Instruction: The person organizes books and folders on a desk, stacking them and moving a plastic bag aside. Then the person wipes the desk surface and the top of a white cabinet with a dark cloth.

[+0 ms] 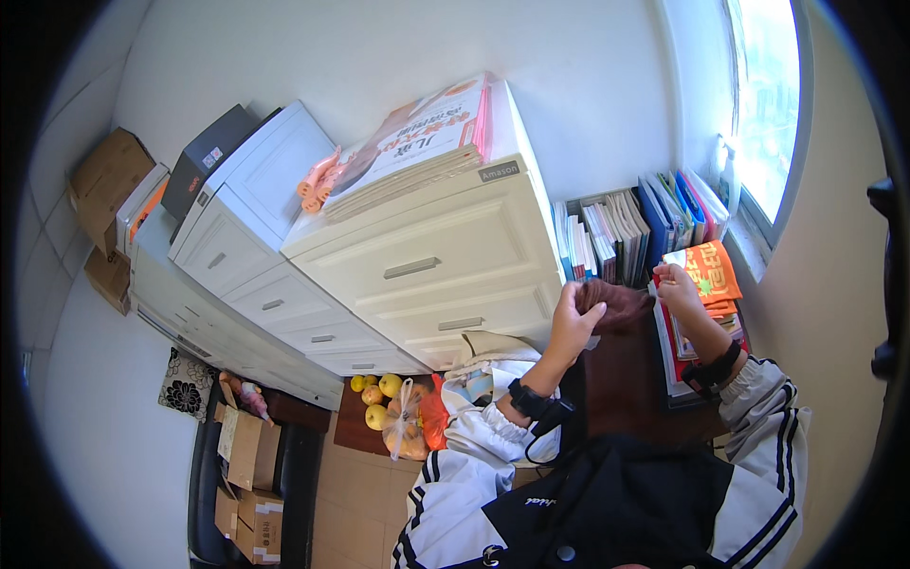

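Observation:
My left hand (577,323) grips a dark reddish-brown bundle (617,306) between thumb and fingers. The bundle is soft and blurred; whether it is hair or cloth I cannot tell. Its narrow end points at my right hand (677,288), whose fingers are curled close together beside it. Whether they pinch a strand of it is too small to make out. Both hands are raised above a dark brown wooden tabletop (622,387). Just beyond my right hand, an orange printed cloth or bag (714,274) lies over a stack of books and papers (675,348).
Upright books (615,235) and folders (672,206) line the wall by the window (764,107). White drawer cabinets (426,267) stand to the left, posters (419,142) on top. Yellow fruit (375,417), a plastic bag (405,419) and a pale cloth bag (490,366) sit left of me.

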Demonstrator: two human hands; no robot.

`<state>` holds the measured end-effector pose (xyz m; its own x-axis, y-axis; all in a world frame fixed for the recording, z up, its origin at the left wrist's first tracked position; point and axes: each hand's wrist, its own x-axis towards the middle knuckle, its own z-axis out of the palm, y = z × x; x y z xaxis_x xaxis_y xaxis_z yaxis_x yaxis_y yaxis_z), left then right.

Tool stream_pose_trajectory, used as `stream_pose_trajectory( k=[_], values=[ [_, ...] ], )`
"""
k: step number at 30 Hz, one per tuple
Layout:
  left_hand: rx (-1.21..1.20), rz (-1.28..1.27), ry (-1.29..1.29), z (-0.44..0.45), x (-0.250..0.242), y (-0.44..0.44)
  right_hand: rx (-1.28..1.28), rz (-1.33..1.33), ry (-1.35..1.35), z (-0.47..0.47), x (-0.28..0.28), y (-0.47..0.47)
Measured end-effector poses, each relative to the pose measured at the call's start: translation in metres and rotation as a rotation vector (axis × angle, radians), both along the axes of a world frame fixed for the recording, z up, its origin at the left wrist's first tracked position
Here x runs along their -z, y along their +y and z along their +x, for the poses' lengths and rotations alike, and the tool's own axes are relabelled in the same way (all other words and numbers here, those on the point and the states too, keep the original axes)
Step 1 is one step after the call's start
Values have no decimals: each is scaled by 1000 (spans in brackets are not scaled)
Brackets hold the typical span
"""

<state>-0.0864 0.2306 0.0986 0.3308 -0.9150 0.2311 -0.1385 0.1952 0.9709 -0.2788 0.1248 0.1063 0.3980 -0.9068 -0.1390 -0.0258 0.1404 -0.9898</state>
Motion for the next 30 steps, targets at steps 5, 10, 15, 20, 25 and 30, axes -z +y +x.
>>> stream_pose_trajectory(
  k=[5,10,15,20,25,30],
  values=[
    [115,-186,-719,-10,-56,-5,-407,739,-599,21,-18,16],
    [177,-451,-1120,2,-117,-6,-144,578,-737,55,-62,-9],
    [-648,-748,-1419,63,-196,-1,92,-415,-470,96,-157,-47],
    [-756,-580,-1442,96,-231,-7,-180,-1439,-160,145,-207,-45],
    [-644,-480,-1419,123,-230,-12,-367,-1473,-39,146,-204,-50],
    [-676,-610,-1441,132,-225,-17,-491,-1348,-12,166,-220,-101]
  ],
)
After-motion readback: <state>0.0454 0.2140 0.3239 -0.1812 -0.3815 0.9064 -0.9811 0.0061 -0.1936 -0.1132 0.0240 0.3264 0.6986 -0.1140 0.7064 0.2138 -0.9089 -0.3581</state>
